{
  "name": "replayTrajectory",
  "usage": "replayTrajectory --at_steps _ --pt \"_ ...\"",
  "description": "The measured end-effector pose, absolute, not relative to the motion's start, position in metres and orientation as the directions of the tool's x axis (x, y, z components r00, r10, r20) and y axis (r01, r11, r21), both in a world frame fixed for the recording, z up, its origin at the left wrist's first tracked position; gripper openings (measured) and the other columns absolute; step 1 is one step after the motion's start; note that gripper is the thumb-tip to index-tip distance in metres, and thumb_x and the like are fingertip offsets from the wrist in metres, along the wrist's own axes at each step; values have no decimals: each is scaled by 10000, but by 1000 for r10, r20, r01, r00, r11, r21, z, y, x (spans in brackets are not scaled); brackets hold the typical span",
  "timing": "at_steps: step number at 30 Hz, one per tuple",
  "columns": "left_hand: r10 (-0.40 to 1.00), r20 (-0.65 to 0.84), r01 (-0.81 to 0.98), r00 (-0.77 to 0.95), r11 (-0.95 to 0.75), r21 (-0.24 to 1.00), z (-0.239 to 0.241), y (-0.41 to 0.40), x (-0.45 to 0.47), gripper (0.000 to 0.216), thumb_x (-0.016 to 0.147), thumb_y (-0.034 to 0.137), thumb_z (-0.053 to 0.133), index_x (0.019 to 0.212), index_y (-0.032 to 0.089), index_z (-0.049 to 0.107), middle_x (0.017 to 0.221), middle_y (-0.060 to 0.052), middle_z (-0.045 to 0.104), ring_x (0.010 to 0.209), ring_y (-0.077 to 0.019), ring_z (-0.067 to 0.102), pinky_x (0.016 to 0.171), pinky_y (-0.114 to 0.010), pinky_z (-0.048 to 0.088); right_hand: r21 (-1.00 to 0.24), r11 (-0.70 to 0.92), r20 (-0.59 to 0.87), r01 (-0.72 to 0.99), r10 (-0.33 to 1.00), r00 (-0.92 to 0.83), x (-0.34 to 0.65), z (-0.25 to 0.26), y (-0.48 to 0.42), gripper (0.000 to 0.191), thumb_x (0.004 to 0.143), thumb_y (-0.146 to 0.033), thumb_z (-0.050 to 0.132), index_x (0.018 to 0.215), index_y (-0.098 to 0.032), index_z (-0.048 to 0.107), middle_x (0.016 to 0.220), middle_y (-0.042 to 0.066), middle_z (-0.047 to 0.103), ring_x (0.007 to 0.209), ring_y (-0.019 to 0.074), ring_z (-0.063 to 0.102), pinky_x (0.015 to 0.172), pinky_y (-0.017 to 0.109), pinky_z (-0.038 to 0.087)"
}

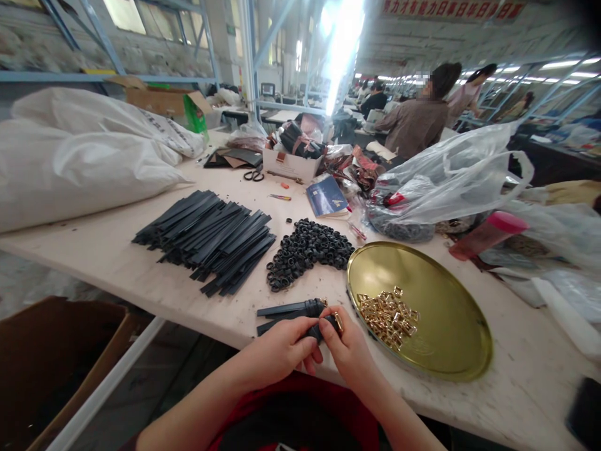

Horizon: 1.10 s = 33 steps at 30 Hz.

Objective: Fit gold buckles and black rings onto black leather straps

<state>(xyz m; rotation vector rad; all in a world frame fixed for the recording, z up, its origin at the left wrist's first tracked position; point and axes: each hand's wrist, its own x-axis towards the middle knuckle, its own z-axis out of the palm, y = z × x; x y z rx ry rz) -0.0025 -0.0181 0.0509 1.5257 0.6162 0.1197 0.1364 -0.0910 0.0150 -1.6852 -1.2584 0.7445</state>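
you have one gold tray (451, 351), one pair of scissors (254, 176) and one pink bottle (486, 235). the strips (206, 238) and rings (307, 247) are too many to count.

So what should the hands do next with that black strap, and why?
Probably slide the gold buckle further onto the black strap. Both the left hand and the right hand pinch the strap's end, and the buckle sits at the right hand's fingertips.

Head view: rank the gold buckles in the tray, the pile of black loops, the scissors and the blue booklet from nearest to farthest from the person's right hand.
From the right hand:
1. Gold buckles, just right, in the tray.
2. Pile of black loops, ahead, slightly left.
3. Blue booklet, farther ahead.
4. Scissors, farthest, ahead and left.
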Motion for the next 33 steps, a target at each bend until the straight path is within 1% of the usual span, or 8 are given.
replayTrajectory --at_steps 3,6,11,17,22,27,29,33 --pt "453 -340 306 824 149 940 43 -20 0 268 763 160 394 983 137 546 703 2 606 548 -85 567 517 -179 411 -895 -87 79 436 934 349 128 8 -92 171 848 -344 399 840 -196 481 599 -37 499 550 131 485 529 246 375" --pt "424 -395 325 815 230 917 39 -20 -1 341 771 174 411 1093 150 520 692 7 601 528 -78 563 491 -167 395 -866 -110 68 488 940 333 124 6 -95 172 857 -344 382 862 -201 477 621 -23 536 571 147 521 543 259 388" --pt "376 -391 341 840 195 920 47 -20 -6 390 807 200 385 1182 154 481 739 -28 623 620 -114 602 552 -202 434 -792 -127 66 597 955 291 126 7 -102 186 865 -354 367 882 -199 468 597 -13 555 545 167 539 519 272 371" --pt "394 -371 351 841 125 928 48 -21 -9 392 818 222 392 1197 181 481 820 -41 633 620 -117 606 547 -208 433 -904 -44 32 425 985 171 126 12 -109 193 896 -356 323 910 -206 444 612 -18 571 567 151 551 533 255 380" --pt "398 -361 342 843 119 932 51 -22 -15 465 814 190 405 1278 179 395 765 -24 638 661 -119 605 595 -207 442 -931 -36 28 362 985 169 126 12 -108 207 892 -368 339 917 -204 463 609 -25 559 571 143 539 545 249 393" --pt "442 -354 364 824 65 929 49 -21 -12 439 815 245 424 1248 171 430 797 -24 627 635 -130 602 605 -224 451 -971 -24 17 239 986 167 121 6 -109 242 892 -377 337 947 -198 491 676 -4 569 636 146 554 598 253 434" --pt "462 -352 388 814 18 921 48 -20 -11 456 810 257 438 1257 169 424 782 -23 630 632 -138 603 629 -239 456 -977 -45 -8 206 985 175 120 2 -109 270 888 -396 341 954 -191 502 663 -4 558 621 145 542 588 255 435" --pt "425 -335 379 841 -20 925 48 -16 -16 477 838 265 402 1307 188 364 735 -6 639 667 -136 608 694 -246 452 -979 -89 -47 183 974 222 124 -5 -109 355 881 -440 328 964 -173 547 668 9 568 604 146 525 538 249 417"
